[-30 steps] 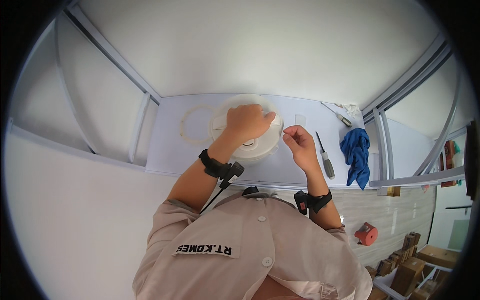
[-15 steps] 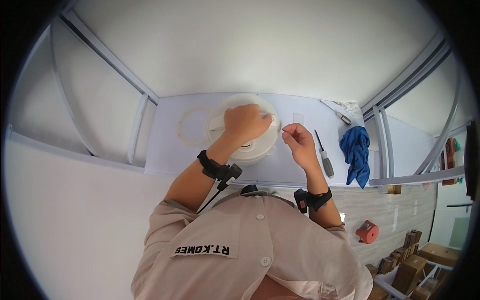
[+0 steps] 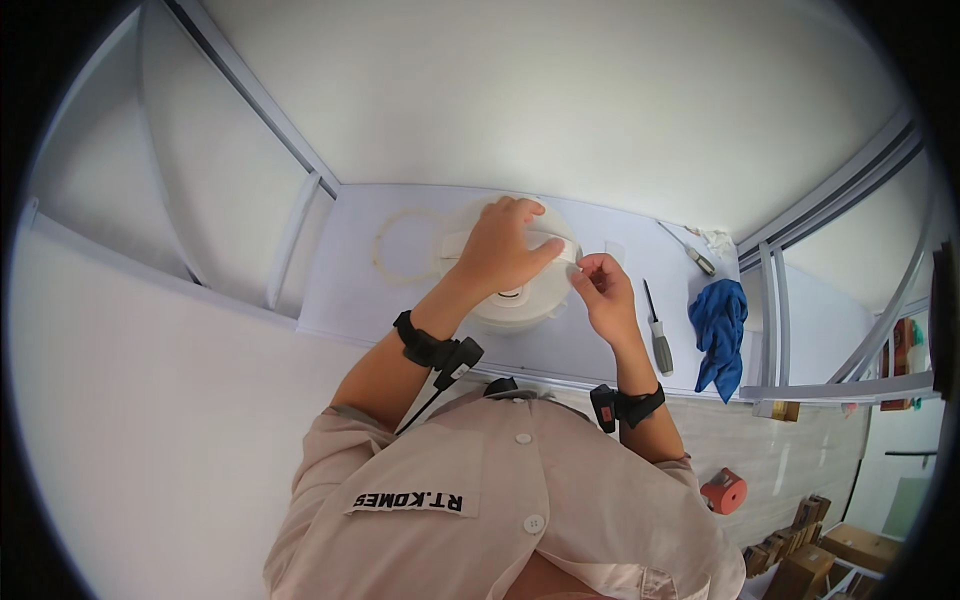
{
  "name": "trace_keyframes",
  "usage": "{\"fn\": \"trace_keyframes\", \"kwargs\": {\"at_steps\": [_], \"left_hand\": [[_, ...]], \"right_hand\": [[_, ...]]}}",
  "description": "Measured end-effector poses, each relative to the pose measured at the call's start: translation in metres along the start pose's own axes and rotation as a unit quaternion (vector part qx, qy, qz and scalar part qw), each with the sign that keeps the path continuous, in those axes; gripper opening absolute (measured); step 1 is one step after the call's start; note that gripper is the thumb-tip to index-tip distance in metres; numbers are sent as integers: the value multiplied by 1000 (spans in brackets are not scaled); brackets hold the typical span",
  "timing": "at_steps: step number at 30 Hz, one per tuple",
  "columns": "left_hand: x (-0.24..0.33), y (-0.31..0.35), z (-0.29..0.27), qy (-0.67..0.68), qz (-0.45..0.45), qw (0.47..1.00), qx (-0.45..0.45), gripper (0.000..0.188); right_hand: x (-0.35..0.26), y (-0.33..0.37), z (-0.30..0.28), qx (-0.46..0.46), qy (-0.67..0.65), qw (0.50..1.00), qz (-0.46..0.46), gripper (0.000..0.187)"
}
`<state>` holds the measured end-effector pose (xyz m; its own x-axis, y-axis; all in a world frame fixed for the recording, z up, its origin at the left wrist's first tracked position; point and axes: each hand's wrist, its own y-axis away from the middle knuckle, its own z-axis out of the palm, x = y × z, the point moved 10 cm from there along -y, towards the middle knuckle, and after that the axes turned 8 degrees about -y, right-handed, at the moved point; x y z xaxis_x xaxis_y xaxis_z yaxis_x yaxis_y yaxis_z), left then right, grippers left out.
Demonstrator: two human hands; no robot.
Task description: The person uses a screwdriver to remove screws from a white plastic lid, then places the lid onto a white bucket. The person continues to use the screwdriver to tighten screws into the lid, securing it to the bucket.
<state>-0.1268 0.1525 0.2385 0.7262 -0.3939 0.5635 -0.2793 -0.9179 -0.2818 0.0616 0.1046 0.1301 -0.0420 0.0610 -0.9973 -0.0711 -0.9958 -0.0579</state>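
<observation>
A round white appliance, like a cooker with a lid (image 3: 540,292), stands on the table with a raised bar across its top. Over this bar lies my left hand (image 3: 505,250), its thumb and fingers spread apart. My right hand (image 3: 606,295) is at the lid's right edge, thumb and index fingertips pinched together. Whatever sits between those fingertips is too small to make out. To the left of the appliance, a thin pale ring (image 3: 377,250) lies flat on the table.
Right of my right hand lies a grey-handled screwdriver (image 3: 660,345). A second screwdriver (image 3: 700,260) lies farther back, near crumpled white material (image 3: 716,240). A bunched blue cloth (image 3: 718,325) is at the table's right end. Metal frame bars (image 3: 775,310) flank the table (image 3: 330,290).
My left hand has loosened from a closed grip on the bar, its thumb and fingers now spread. My right hand has come up to the lid's right edge. The view has shifted slightly.
</observation>
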Motion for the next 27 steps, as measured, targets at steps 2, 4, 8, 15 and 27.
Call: {"fn": "trace_keyframes", "kwargs": {"at_steps": [2,4,8,15,27], "left_hand": [[-9,8,-19,18,43,995,87,41],[-35,19,-37,-9,28,988,150,42],[-125,47,-44,29,-129,978,160,43],[-185,85,26,407,-231,884,20,53],[-148,106,10,316,-138,937,-51,89]], "right_hand": [[-12,1,3,5,60,997,-38,24],[-33,9,9,19,147,982,-116,33],[-81,29,45,-49,252,946,-196,54],[-78,45,71,-105,335,920,-174,76],[-59,29,39,-95,214,954,-186,78]]}}
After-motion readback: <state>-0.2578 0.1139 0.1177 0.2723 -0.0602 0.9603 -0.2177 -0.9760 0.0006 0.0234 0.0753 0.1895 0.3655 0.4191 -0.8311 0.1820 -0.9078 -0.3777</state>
